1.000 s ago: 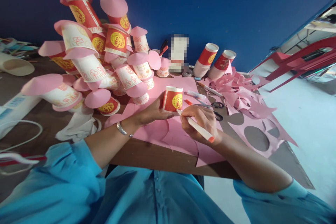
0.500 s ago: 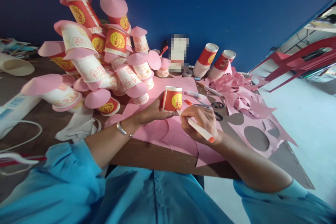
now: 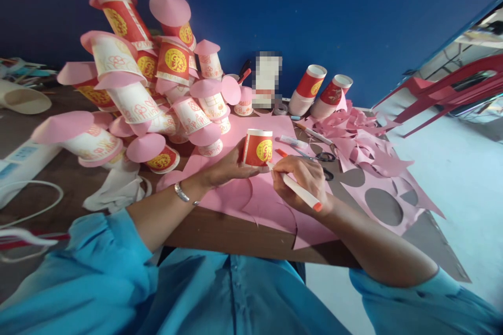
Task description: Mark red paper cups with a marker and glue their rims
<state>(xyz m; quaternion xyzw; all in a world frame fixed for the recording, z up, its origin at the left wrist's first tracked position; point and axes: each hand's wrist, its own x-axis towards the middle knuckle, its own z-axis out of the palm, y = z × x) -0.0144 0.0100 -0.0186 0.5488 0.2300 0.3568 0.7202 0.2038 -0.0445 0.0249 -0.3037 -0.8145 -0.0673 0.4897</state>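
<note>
My left hand (image 3: 231, 163) holds a red paper cup (image 3: 258, 147) with a yellow emblem and a white rim, its fingers around the cup's left side and base. In my right hand (image 3: 301, 180) is a white marker (image 3: 301, 192) with an orange end, its tip at the cup's lower right edge. Pink paper sheets (image 3: 275, 209) lie under both hands. Just beyond my right hand are black-handled scissors (image 3: 325, 157), an orange marker cap (image 3: 281, 153) and a clear tube (image 3: 293, 142).
Many cups with pink cone tops (image 3: 135, 102) are piled at the left. Two cup stacks (image 3: 310, 86) stand at the back, beside pink paper scraps (image 3: 363, 138). A red chair (image 3: 444, 95) is at the right, a white cloth (image 3: 113, 188) at the left.
My right hand and the marker have shifted very slightly up and to the right along the cup's lower edge. My left hand and the cup have stayed in place.
</note>
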